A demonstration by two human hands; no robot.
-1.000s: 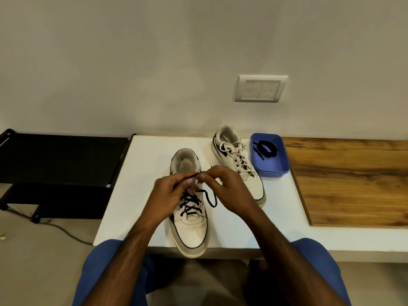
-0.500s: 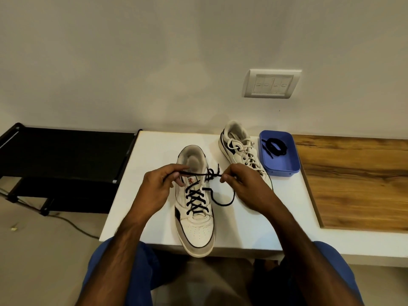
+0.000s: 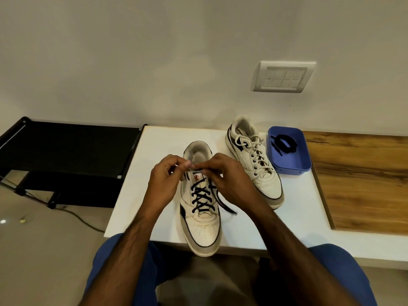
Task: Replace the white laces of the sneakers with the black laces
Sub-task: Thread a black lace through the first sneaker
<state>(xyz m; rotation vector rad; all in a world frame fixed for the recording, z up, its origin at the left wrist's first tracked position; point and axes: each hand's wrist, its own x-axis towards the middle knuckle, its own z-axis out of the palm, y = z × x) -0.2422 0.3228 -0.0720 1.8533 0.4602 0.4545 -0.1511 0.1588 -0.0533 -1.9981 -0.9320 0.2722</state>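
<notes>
A white sneaker (image 3: pixel 202 228) stands on the white table (image 3: pixel 154 195), toe over the front edge, threaded with a black lace (image 3: pixel 202 198). My left hand (image 3: pixel 164 180) and my right hand (image 3: pixel 227 177) meet above its tongue, fingertips together, each pinching part of the black lace. One loose lace end trails onto the table to the right of the shoe. A second sneaker (image 3: pixel 256 164) with a white lace (image 3: pixel 251 146) lies behind on the right. A coiled black lace (image 3: pixel 284 144) lies in a blue tray (image 3: pixel 291 164).
The blue tray sits against the second sneaker's right side. A wooden board (image 3: pixel 362 180) covers the counter to the right. A black rack (image 3: pixel 66 149) stands left of the table, with a cable on the floor. A switch plate (image 3: pixel 283 77) is on the wall.
My hands were apart, stretching the lace ends sideways, half a second ago. They have come together over the tongue. The right loop has dropped into a straight trailing end.
</notes>
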